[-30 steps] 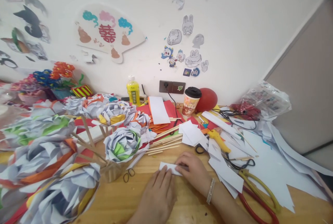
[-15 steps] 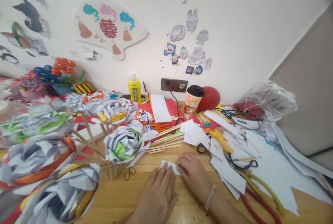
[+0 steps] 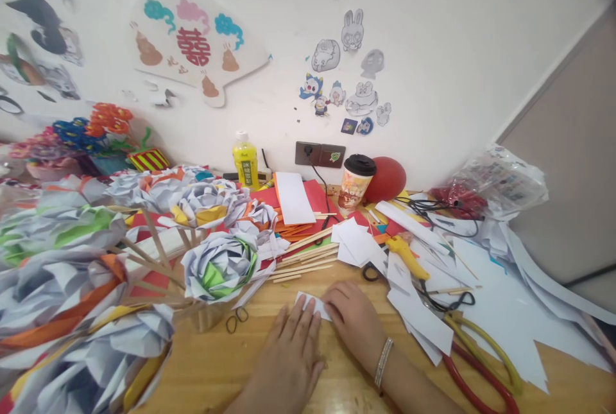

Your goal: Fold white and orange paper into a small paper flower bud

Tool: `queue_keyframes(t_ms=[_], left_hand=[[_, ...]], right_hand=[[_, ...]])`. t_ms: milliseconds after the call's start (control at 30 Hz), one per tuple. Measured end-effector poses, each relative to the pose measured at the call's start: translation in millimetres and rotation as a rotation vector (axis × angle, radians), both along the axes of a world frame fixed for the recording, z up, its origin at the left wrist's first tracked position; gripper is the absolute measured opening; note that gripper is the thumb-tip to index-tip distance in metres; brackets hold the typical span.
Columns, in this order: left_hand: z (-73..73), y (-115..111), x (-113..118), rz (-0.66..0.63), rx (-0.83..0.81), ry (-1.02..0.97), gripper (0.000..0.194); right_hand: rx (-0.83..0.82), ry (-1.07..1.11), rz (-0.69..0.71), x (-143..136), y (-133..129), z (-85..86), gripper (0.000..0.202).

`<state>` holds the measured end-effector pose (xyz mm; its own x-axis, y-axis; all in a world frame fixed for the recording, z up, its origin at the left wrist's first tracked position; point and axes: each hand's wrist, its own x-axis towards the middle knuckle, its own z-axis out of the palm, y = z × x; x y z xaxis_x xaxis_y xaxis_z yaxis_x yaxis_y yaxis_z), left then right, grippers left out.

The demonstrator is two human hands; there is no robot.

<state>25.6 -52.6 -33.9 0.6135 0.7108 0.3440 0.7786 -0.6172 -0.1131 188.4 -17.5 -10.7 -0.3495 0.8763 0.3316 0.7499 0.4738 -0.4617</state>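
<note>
A small piece of white paper (image 3: 321, 307) lies on the wooden table in front of me, partly covered by my fingers. My left hand (image 3: 291, 351) rests flat on its left part, fingers stretched out and pressing down. At the paper's right edge is my right hand (image 3: 355, 319), its fingers bent and held together, the thumb side touching the paper. The right fingertips are partly hidden. Left of my hands, a white paper flower (image 3: 222, 266) with green petals stands near a small pair of scissors (image 3: 237, 319), whose handles show.
Several more paper flowers (image 3: 62, 292) crowd the left. Wooden sticks (image 3: 308, 263) lie ahead of my hands. To the right are white paper sheets (image 3: 423, 323), a yellow glue gun (image 3: 408, 257) and large red-and-yellow-handled scissors (image 3: 481, 362). A lidded cup (image 3: 357, 186) and yellow drink bottle (image 3: 246, 163) stand behind.
The view has shifted slightly, so everything sits a little further left. My left hand's fingers are slightly more spread and further onto the paper; my right hand stays at its edge.
</note>
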Motion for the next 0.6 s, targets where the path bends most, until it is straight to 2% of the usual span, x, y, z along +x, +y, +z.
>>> queue_keyframes(t_ms=[167, 400, 600], left_hand=[[6.3, 2.5, -5.1, -0.068, -0.019, 0.06, 0.046], [11.0, 1.1, -2.0, -0.056, -0.034, 0.095, 0.045], [0.1, -1.0, -0.2, -0.005, -0.059, 0.106, 0.046]], right_hand=[[0.035, -0.037, 0.014, 0.1, 0.5, -4.8, 0.015], [0.005, -0.089, -0.019, -0.5, 1.2, -5.2, 0.012], [-0.056, -0.08, -0.045, -1.1, 2.2, -2.6, 0.011]])
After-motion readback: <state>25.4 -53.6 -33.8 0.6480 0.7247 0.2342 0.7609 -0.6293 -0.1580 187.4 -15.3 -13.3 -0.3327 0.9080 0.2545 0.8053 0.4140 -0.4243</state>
